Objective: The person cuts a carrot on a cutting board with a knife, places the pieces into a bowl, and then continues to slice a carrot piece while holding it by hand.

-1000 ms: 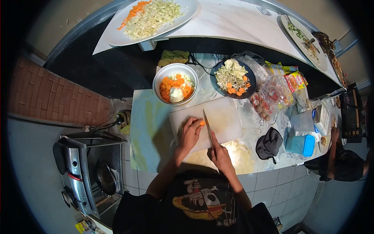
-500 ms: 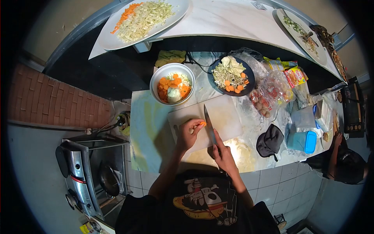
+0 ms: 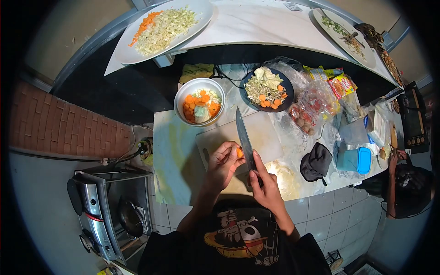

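Pinched in the fingers of my left hand (image 3: 223, 166) is a piece of carrot (image 3: 239, 152), held up over the near part of a white cutting board (image 3: 266, 133). My right hand (image 3: 267, 185) is wrapped round the handle of a kitchen knife (image 3: 244, 135), its long blade pointing away from me and passing right beside the carrot. Beyond the board's left side stands a white bowl (image 3: 178, 104) with carrot slices and chopped pale vegetable in it. A dark plate (image 3: 290, 89) at the back carries bean sprouts, carrot slices and cabbage.
To the right lie plastic bags (image 3: 316, 103), a black cap (image 3: 316, 162) and a blue-lidded container (image 3: 363, 160). On the raised shelf are an oval platter (image 3: 126, 52) of shredded vegetables and another plate (image 3: 321, 20). A stove (image 3: 94, 201) stands left; another person (image 3: 410, 190) works far right.
Both hands have come slightly nearer to me, with the carrot and knife raised closer to the camera. The view has shifted a little. The other person's arms have moved.
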Demonstrator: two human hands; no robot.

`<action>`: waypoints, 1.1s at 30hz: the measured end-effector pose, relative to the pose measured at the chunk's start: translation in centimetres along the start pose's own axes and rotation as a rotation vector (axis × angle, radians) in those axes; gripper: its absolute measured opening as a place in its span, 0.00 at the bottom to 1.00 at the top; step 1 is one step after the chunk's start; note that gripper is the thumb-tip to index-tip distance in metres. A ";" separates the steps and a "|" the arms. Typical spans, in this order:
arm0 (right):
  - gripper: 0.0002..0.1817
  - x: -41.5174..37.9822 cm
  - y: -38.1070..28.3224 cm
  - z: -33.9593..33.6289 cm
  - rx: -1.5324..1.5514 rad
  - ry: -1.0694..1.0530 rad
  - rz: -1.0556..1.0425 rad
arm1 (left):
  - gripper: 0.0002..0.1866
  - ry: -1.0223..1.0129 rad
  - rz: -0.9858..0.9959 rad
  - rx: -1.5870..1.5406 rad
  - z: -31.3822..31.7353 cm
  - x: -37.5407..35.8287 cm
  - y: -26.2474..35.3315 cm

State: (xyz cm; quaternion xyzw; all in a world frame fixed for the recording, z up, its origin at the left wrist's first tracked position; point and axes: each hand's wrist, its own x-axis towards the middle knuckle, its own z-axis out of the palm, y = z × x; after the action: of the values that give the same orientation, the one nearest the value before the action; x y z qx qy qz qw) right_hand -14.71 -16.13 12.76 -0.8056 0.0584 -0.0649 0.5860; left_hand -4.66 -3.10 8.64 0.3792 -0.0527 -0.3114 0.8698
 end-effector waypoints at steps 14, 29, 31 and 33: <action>0.32 -0.1 -0.8 0.1 -0.006 0.071 -0.081 | 0.08 0.009 0.124 -0.041 1.4 -0.9 -1.0; 0.33 -0.2 -0.3 0.4 -0.088 0.087 -0.171 | 0.09 -0.024 0.172 -0.037 2.0 -1.2 -1.2; 0.33 -0.1 -0.3 0.7 -0.085 0.127 -0.242 | 0.09 -0.028 0.190 -0.052 1.8 -1.1 -1.5; 0.34 -0.2 -0.4 0.7 -0.095 0.133 -0.252 | 0.09 -0.033 0.210 -0.068 1.8 -1.2 -1.5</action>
State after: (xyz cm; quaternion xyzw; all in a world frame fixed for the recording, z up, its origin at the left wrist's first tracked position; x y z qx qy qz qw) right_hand -14.76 -15.35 12.95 -0.8274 -0.0016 -0.1882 0.5292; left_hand -6.93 -4.33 8.98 0.3369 -0.0957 -0.2265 0.9089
